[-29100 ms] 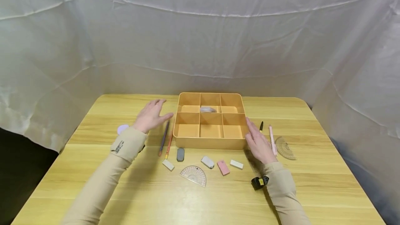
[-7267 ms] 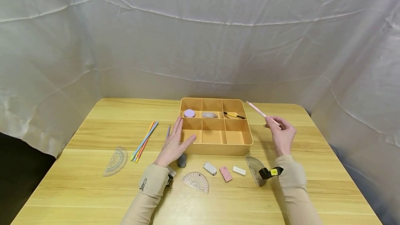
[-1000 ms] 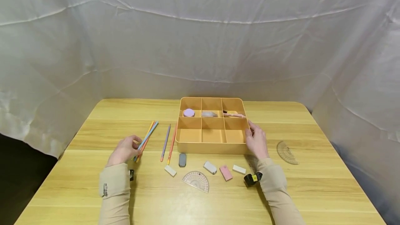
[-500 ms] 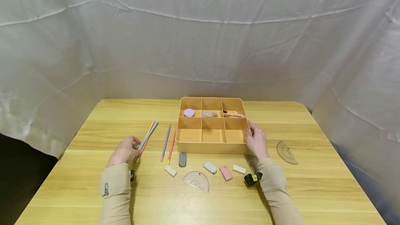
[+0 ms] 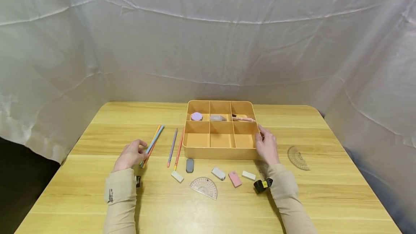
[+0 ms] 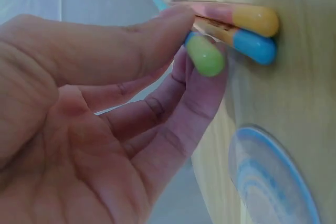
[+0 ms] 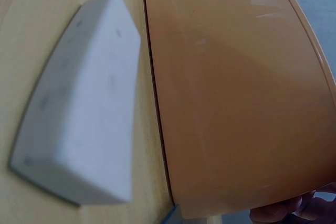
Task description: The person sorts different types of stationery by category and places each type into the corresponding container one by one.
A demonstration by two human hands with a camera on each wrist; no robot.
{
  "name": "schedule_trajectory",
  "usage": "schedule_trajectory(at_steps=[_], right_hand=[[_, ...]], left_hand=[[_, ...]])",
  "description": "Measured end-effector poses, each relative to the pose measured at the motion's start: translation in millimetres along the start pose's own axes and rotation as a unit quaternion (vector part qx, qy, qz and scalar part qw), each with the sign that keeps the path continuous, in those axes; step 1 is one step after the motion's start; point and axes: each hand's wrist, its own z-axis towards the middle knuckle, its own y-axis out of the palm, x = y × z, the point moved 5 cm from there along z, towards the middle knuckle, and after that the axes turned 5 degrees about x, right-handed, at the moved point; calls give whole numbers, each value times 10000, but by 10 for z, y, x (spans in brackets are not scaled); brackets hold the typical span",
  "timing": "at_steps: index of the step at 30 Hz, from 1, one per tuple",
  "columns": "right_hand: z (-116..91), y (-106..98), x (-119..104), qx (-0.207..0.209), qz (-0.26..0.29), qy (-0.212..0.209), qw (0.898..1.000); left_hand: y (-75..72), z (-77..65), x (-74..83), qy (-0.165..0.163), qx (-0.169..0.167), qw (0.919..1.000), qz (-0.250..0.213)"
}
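Observation:
My left hand pinches the green-capped end of a blue pencil between thumb and fingers. Two other pencils, an orange-ended one and a blue-ended one, lie right beside it on the table. At the right side of the tan six-compartment box, my right hand grips the wall near the front corner. A purple round item, a whitish translucent item and a pink pen over other pens sit in the back compartments.
A purple pencil and a red pencil lie left of the box. Along its front are several erasers, among them a grey one and a pink one. A clear protractor lies nearer; another protractor is at right.
Since 7.3 seconds ago, the pink pen has gone from my right hand into the back right compartment. My left hand has left the box for the pencils. Over the last second, little has moved.

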Motion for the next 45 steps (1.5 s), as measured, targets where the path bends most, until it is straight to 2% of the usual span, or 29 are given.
schedule_trajectory(at_steps=[8, 14, 22, 27, 32, 37, 41, 45], right_hand=[[4, -10, 2, 4, -35, 66, 10000], [9, -15, -8, 44, -45, 1, 10000], [16, -8, -13, 67, -38, -40, 10000], [11, -6, -9, 33, -50, -6, 10000], [7, -1, -4, 9, -67, 26, 10000], [9, 1, -2, 10, -55, 9, 10000], [8, 1, -4, 5, -47, -6, 10000], [11, 5, 3, 1, -49, -7, 10000]], left_hand=[[-7, 7, 95, 549, -239, 9962, -631], [-8, 14, 164, 950, -433, 9814, -1614], [-23, 18, 237, 1126, -451, 9678, -2207], [-34, 6, 263, 1140, -363, 9667, -2260], [-41, 26, 316, 1103, 90, 9714, -2103], [-58, 36, 429, 1254, 734, 9692, -1989], [-93, 8, 519, 1525, 1355, 9648, -1660], [-148, -48, 595, 1822, 1980, 9534, -1368]])
